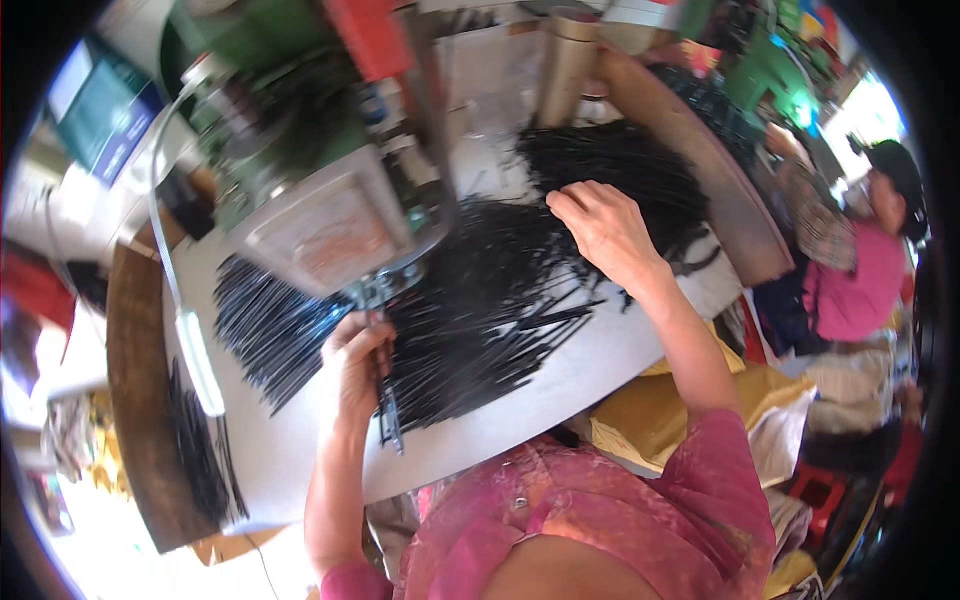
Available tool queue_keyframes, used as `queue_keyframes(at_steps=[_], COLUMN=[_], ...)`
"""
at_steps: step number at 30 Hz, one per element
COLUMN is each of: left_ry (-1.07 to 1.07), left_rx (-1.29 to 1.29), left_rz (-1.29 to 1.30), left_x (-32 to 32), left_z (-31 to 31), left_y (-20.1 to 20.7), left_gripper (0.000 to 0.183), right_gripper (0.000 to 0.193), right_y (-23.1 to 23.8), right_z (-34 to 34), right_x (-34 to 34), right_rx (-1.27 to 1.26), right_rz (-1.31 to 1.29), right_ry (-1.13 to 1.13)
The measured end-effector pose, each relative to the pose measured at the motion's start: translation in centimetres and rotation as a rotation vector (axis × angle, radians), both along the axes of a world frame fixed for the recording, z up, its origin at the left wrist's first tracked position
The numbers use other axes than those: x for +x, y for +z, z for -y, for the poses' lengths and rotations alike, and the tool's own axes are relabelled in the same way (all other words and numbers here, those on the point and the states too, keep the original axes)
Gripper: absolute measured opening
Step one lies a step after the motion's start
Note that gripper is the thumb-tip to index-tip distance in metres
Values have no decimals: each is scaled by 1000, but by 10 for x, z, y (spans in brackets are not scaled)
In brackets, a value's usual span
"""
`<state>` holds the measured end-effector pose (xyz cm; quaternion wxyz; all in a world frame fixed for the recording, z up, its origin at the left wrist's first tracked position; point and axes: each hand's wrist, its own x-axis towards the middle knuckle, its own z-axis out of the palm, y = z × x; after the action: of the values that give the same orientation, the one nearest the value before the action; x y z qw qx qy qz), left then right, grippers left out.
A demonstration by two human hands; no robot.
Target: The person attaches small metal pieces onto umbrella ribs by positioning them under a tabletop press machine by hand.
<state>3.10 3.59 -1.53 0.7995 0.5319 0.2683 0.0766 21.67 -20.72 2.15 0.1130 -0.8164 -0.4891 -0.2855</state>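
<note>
My left hand (352,362) is closed just below the head of a green press-like machine (330,215). Its fingers pinch a thin, dark strip, and a narrow grey metallic piece (392,425) shows below the fingers. Whether that piece is a tool or part of the machine cannot be told. Over the far right heap of thin black strips (620,165), my right hand (605,230) is bent with its fingertips together. Anything between those fingertips is hidden. More black strips (470,350) lie fanned out right of my left hand, and another bundle (270,325) lies left of it.
A pale worktable (275,450) has raised brown boards at its left (145,400) and right (700,150) ends. A white lamp tube (200,365) hangs on a cable at left. Behind stands a metallic flask (567,70). To the right, a person in pink (860,285) sits by another green machine.
</note>
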Motion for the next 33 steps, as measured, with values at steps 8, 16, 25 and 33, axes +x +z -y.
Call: queue_keyframes(at_steps=[8,16,25,33], left_ry=[69,70,49,65], left_rx=[32,46,47,57], left_rz=[-1,-26,-6,-20], left_x=[-8,-8,-7,-5], left_z=[3,5,6,6], left_y=[6,11,10,9], left_gripper=[25,37,42,41], right_gripper=[14,10,19,7], right_y=[-27,-28,-25,-23], right_z=[-96,-126,-126,-128], right_x=[-53,-57,-58,-60], right_rx=[142,384,419,410], right_rz=[-823,-1792,-1786,-1832], right_ry=[278,403,439,434])
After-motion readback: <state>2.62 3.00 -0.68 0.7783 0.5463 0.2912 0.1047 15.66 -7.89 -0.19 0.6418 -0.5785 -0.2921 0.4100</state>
